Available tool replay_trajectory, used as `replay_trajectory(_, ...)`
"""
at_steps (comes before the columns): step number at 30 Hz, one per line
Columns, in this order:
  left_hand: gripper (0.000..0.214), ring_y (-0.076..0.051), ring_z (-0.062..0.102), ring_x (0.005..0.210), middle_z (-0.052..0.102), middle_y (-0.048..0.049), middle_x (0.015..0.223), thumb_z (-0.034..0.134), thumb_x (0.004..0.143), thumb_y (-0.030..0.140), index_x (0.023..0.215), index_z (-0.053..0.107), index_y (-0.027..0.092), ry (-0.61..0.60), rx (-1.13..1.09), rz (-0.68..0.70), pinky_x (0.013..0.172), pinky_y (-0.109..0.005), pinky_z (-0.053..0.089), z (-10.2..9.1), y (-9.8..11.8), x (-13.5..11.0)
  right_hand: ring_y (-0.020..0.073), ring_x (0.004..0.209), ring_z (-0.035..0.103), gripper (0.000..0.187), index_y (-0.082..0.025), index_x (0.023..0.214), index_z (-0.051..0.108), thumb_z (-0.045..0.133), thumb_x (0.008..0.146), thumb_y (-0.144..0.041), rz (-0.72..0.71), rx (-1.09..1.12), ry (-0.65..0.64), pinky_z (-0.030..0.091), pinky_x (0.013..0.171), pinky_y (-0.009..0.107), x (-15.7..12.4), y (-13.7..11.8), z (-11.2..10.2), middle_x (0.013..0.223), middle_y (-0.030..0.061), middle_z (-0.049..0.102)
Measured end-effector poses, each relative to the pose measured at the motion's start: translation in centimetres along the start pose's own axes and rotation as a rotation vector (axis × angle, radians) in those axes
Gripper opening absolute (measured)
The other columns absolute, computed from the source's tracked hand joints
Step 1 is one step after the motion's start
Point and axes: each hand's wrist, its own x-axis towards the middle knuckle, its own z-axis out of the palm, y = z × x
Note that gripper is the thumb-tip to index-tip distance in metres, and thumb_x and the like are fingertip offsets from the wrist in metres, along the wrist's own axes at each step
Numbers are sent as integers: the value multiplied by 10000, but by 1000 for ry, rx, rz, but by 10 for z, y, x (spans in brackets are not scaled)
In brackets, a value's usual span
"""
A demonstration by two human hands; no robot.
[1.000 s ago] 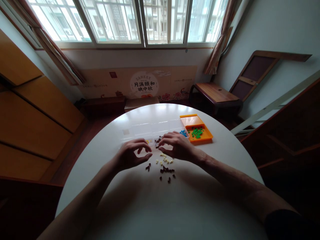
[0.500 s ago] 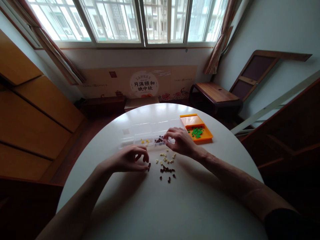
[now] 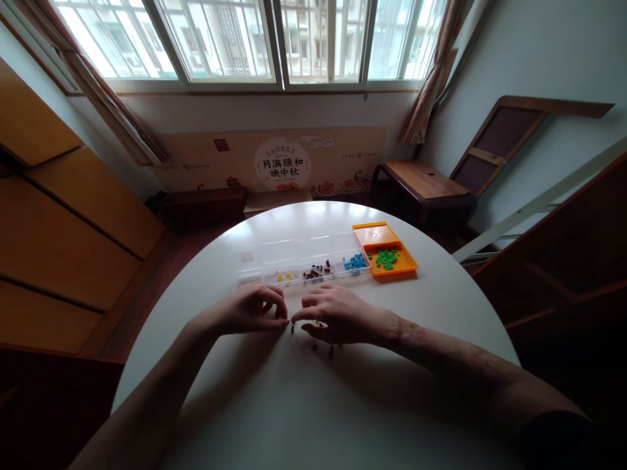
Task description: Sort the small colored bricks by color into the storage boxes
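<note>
My left hand (image 3: 249,309) rests low over the white table, thumb and fingertips pinched on a small dark brown building brick (image 3: 288,322). Facing it, my right hand (image 3: 340,314) has its index finger stretched toward the left fingertips and its thumb apart, with nothing visible in between. Just below the fingertips stands another small brick (image 3: 292,329). A few loose brown bricks (image 3: 331,350) show below my right hand, which hides most of the loose pile. Behind both hands lies a clear compartment box (image 3: 300,282) with lids open.
Yellow pieces (image 3: 285,277), brown pieces (image 3: 318,270) and blue pieces (image 3: 356,262) lie in separate compartments. On the right is an orange box (image 3: 411,266) of green pieces (image 3: 386,259). The round white table (image 3: 304,418) has its curved far edge toward a window (image 3: 225,39).
My right hand has come back from the brown compartment toward my left fingertips, uncovering the blue pieces and covering the loose pile. My left hand has shifted slightly left.
</note>
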Motion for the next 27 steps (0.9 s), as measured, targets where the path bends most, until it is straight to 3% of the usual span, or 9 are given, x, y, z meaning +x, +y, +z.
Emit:
replay_trajectory(3,110,-96,616,652,751,-4,812,793,952,298,899,843,215,4,17,-2,606,-191,446,-2,-1,-1,210,959,661,317,-272,1348,729,698,1032,-279,-12,-32,-45,469,877,331,-1,-1,1,1048,50,740)
replay_trajectory(9,163,-101,617,665,738,-1,791,787,962,345,894,836,206,-2,29,-34,640,-194,458,-4,-3,-2,207,987,649,260,-250,1308,739,697,1055,-299,17,-37,-72,463,890,329,0,-1,1,1099,58,725)
replay_trajectory(13,176,-100,611,664,739,-1,797,780,970,350,891,831,202,-5,40,-27,644,-197,454,-3,-3,-2,188,958,641,103,-235,1122,759,675,1064,-253,25,-37,-48,448,897,325,1,2,4,1081,44,727)
replay_trajectory(16,170,-100,607,661,742,-3,799,784,964,340,877,829,201,-1,35,-17,640,-200,450,-4,-1,-2,185,935,634,137,-229,1001,746,639,1085,-247,17,-56,-19,434,892,328,1,4,7,1037,35,731)
replay_trajectory(20,126,-100,591,663,755,-5,815,791,945,300,869,830,208,46,37,-4,638,-205,453,-3,3,-1,193,945,645,181,-219,1033,753,598,1119,-257,63,-70,102,426,892,337,3,9,1,1035,47,757)
replay_trajectory(25,117,-100,580,654,756,-28,845,777,958,284,897,836,203,190,68,64,601,-202,458,0,3,1,200,977,682,134,-222,1045,776,653,1100,-217,351,-6,368,440,947,341,-2,34,-14,1060,49,817)
replay_trajectory(27,127,-90,570,622,749,-27,839,777,966,287,891,834,202,279,114,104,604,-200,475,2,0,3,213,991,691,92,-229,1048,784,700,1063,-195,443,10,420,455,962,351,-5,45,-16,1057,42,831)
